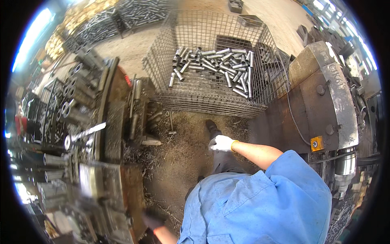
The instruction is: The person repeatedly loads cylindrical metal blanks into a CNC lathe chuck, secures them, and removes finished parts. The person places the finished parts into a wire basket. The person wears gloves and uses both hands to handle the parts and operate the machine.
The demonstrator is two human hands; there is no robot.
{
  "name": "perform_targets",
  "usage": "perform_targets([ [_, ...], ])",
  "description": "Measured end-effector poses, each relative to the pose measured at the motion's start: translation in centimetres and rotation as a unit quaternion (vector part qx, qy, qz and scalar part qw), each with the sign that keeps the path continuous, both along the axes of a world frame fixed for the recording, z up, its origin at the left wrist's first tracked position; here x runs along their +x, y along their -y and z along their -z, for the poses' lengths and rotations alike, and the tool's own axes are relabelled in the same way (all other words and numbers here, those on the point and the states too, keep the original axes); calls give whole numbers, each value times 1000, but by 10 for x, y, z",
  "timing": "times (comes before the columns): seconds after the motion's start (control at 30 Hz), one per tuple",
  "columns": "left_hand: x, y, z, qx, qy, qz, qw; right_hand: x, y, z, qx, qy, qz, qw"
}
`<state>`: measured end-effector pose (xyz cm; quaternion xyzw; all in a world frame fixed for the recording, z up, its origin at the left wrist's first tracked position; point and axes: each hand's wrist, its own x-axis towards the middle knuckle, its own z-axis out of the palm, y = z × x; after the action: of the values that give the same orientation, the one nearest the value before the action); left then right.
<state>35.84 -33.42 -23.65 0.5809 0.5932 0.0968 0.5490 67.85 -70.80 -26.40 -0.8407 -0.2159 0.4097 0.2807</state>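
Right hand [221, 143], in a white glove, hangs loosely closed over the dirt floor [183, 154], holding nothing, beside the person's dark trouser leg and shoe [211, 125]. Left hand [153, 219], dark-gloved, sits at the lower edge against the corner of the workbench [118, 191]; blurred, grip cannot be told. Nearest loose item: a hammer [171, 124] lying on the floor left of the shoe. Ahead, a wire cage [162, 61] holds short steel tubes [219, 65] scattered over its bottom. Right: a heavy rusty machine [325, 93]. Left: racks of tubes [69, 97], blurred.
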Motion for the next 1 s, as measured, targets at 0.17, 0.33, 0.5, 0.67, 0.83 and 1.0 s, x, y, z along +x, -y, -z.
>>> perform_targets([
  [0.17, 342, 7, -41, 203, 176, 304, 914, 130, 70, 34, -34, -9, 95, 995],
  [0.33, 694, -16, -46, 612, -76, 402, 676, 310, 164, 128, -22, 1, 292, 956],
  [0.5, 882, -24, 6, 493, -351, 368, 706, 480, 288, 262, -230, -37, 377, 896],
  [0.67, 888, -63, 16, 591, -379, 396, 592, 562, 376, 392, -330, 3, 473, 817],
  [0.83, 888, -93, 16, 512, -289, 381, 713, 603, 405, 515, -395, -7, 458, 796],
  [1.0, 898, -90, 19, 517, -273, 416, 697, 609, 393, 528, -418, 5, 441, 794],
])
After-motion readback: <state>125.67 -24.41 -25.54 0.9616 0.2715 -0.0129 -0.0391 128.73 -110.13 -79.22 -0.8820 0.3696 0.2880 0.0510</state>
